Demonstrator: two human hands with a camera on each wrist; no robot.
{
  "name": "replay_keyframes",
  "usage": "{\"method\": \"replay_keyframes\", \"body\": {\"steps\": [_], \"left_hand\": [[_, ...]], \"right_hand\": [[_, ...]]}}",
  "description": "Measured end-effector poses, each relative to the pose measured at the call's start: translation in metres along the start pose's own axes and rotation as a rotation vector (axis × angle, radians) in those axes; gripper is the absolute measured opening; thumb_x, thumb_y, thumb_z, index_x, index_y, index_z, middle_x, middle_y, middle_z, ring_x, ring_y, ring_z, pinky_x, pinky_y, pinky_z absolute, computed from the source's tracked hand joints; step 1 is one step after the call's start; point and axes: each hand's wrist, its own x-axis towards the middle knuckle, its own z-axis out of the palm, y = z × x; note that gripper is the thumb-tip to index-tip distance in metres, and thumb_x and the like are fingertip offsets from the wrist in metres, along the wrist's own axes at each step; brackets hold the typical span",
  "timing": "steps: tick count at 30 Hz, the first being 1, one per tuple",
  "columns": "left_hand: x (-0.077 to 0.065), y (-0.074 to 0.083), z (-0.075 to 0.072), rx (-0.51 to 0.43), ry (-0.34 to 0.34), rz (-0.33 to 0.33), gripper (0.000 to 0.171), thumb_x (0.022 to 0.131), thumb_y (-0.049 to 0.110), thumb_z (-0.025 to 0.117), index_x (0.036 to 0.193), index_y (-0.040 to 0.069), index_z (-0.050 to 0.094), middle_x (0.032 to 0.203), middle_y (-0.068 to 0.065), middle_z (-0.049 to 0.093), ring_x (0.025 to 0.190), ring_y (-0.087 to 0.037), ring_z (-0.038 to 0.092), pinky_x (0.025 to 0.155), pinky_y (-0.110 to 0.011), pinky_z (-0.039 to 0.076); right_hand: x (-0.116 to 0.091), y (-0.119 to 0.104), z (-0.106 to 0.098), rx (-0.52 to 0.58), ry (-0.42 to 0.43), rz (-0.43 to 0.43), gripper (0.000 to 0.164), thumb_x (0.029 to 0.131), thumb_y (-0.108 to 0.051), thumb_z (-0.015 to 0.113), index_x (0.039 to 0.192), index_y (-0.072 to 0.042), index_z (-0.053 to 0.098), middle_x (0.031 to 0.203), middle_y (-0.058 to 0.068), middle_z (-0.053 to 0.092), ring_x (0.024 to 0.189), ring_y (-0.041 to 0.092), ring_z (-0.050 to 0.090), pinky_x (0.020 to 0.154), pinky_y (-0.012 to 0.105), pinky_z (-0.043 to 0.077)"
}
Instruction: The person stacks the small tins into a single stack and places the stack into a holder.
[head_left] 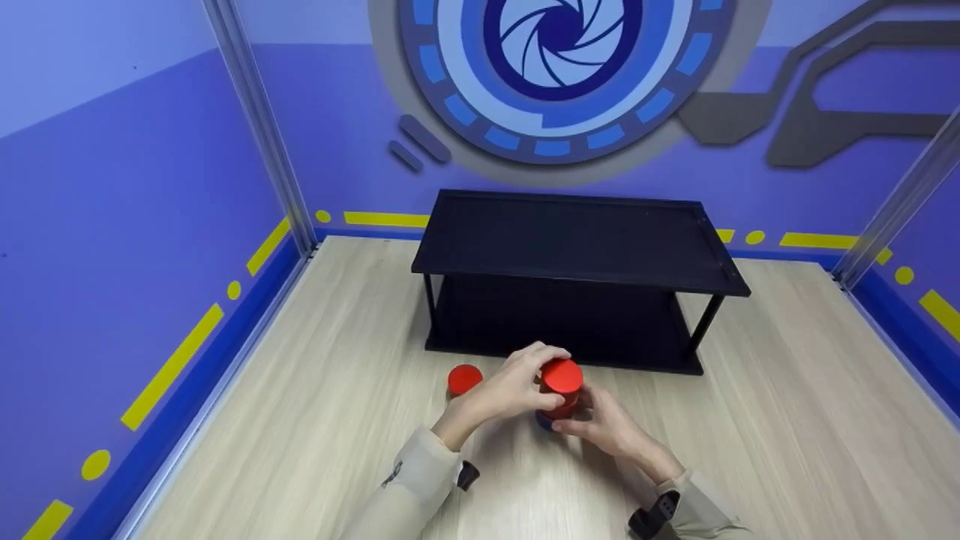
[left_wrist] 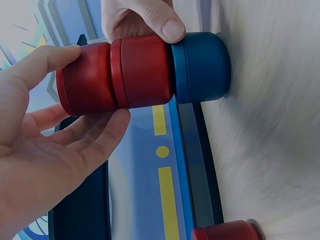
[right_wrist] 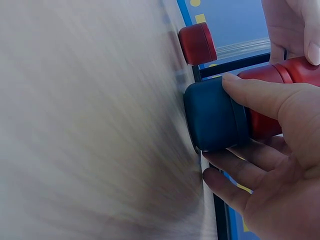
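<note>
Three small round canisters stand stacked on the table: a blue canister (left_wrist: pixel 205 67) at the bottom, a middle red canister (left_wrist: pixel 146 70) and a top red canister (head_left: pixel 562 375). My left hand (head_left: pixel 514 386) grips the top red one from its left side, thumb and fingers around it. On the right, my right hand (head_left: pixel 611 427) holds the stack low; in the right wrist view its thumb lies at the blue canister's upper edge and its fingers reach round the other side. Another red canister (head_left: pixel 464 380) stands apart to the left, partly behind my left wrist.
Just beyond the stack is a black two-tier rack (head_left: pixel 562 240) with thin posts. The pale wooden table (head_left: pixel 322 420) is bounded by blue-purple printed walls (head_left: pixel 150 225) at left, back and right.
</note>
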Motion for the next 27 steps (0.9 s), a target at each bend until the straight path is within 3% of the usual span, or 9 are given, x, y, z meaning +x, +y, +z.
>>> {"method": "replay_keyframes", "body": {"steps": [6,11,14,17,21,23,27], "left_hand": [[0.000,0.000,0.000,-0.004,-0.005,-0.011,0.061,0.082,0.019,0.072,0.138,0.016,0.049,0.121,-0.001,0.056,0.101,-0.008,0.055,0.084,-0.018,0.049],[-0.004,-0.001,-0.002,-0.017,-0.015,-0.022,0.077,0.081,0.024,0.074,0.148,0.023,0.035,0.132,0.001,0.052,0.106,-0.009,0.055,0.089,-0.021,0.049],[-0.008,-0.004,-0.004,-0.035,-0.023,-0.041,0.086,0.081,0.028,0.076,0.151,0.025,0.027,0.139,0.001,0.049,0.114,-0.011,0.053,0.094,-0.025,0.048],[-0.014,-0.009,-0.010,-0.038,-0.023,-0.090,0.091,0.080,0.029,0.077,0.153,0.028,0.022,0.146,0.000,0.044,0.134,-0.019,0.043,0.110,-0.040,0.040],[-0.022,-0.021,-0.018,0.038,-0.009,-0.171,0.092,0.079,0.028,0.077,0.153,0.027,0.023,0.154,-0.007,0.035,0.148,-0.038,0.018,0.115,-0.059,0.024],[-0.026,-0.029,-0.022,0.111,-0.001,-0.202,0.090,0.079,0.024,0.078,0.152,0.024,0.026,0.154,-0.010,0.033,0.146,-0.041,0.020,0.113,-0.057,0.029],[-0.034,-0.044,-0.028,0.258,0.027,-0.241,0.084,0.076,0.019,0.079,0.148,0.014,0.036,0.142,-0.013,0.041,0.134,-0.034,0.035,0.106,-0.047,0.041]], "right_hand": [[0.000,0.001,0.000,-0.007,0.004,0.007,0.062,0.080,-0.021,0.078,0.131,-0.001,0.049,0.120,0.011,0.065,0.108,0.026,0.063,0.096,0.041,0.050],[-0.001,-0.001,0.001,-0.008,0.005,-0.004,0.059,0.081,-0.011,0.076,0.132,0.000,0.048,0.118,0.012,0.066,0.103,0.016,0.064,0.094,0.043,0.051],[0.000,0.000,0.002,-0.018,0.007,-0.018,0.056,0.081,-0.004,0.074,0.130,0.002,0.048,0.115,0.015,0.067,0.099,0.016,0.065,0.091,0.046,0.052],[-0.001,0.001,0.003,-0.018,0.017,-0.015,0.055,0.080,-0.004,0.075,0.129,0.001,0.050,0.116,0.016,0.067,0.102,0.022,0.066,0.093,0.049,0.051],[-0.001,0.001,0.003,-0.011,0.025,0.006,0.061,0.079,-0.011,0.078,0.132,-0.001,0.049,0.122,0.016,0.066,0.111,0.030,0.064,0.097,0.048,0.049],[-0.002,0.002,0.002,-0.003,0.022,0.015,0.064,0.078,-0.014,0.079,0.133,-0.002,0.048,0.124,0.017,0.064,0.114,0.032,0.063,0.099,0.049,0.048],[-0.001,0.003,0.002,-0.003,0.027,0.026,0.065,0.077,-0.018,0.080,0.133,-0.001,0.048,0.125,0.019,0.063,0.115,0.034,0.062,0.100,0.052,0.046]]}}
